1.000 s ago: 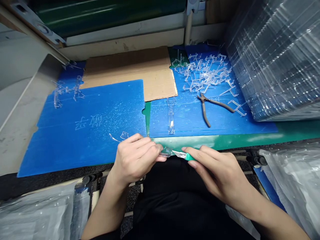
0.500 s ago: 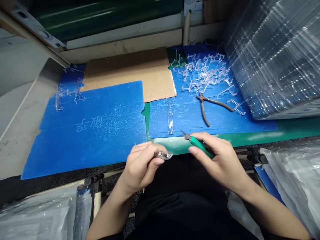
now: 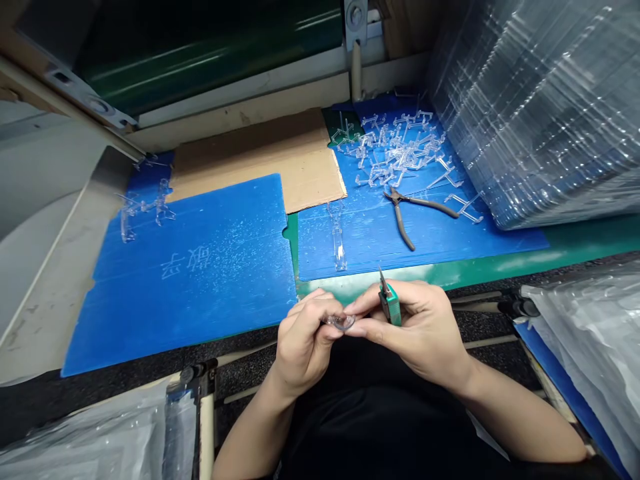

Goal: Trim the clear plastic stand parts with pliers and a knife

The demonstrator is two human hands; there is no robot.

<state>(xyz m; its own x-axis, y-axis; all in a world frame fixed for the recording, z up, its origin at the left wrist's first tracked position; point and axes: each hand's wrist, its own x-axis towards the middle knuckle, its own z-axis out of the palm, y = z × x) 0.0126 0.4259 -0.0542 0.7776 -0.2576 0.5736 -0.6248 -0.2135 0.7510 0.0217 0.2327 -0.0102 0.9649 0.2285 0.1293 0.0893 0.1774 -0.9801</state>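
Observation:
Close to my body, my left hand (image 3: pixel 307 340) pinches a small clear plastic part (image 3: pixel 341 323) between thumb and fingers. The part's curved end sticks out to the right. My right hand (image 3: pixel 420 327) keeps green-handled nippers (image 3: pixel 391 303) tucked in its fingers, with their pointed metal tip upward. Its thumb and forefinger tips also touch the right end of the clear part. My fingers hide much of the part. Just beyond my hands, another clear plastic piece (image 3: pixel 339 247) lies lengthwise on the blue sheet (image 3: pixel 315 240).
Grey-handled pliers (image 3: pixel 400 213) lie spread at the right, before a heap of clear plastic sprues (image 3: pixel 405 147). A tall stack of clear trays (image 3: pixel 540 120) stands at right. At left are another blue sheet (image 3: pixel 235 267), cardboard (image 3: pixel 250 147) and several clear scraps (image 3: pixel 127 223).
My right hand has moved left to meet my left hand, its fingertips now on the clear part. The nippers have turned from pointing up-left to pointing up. The view has shifted slightly.

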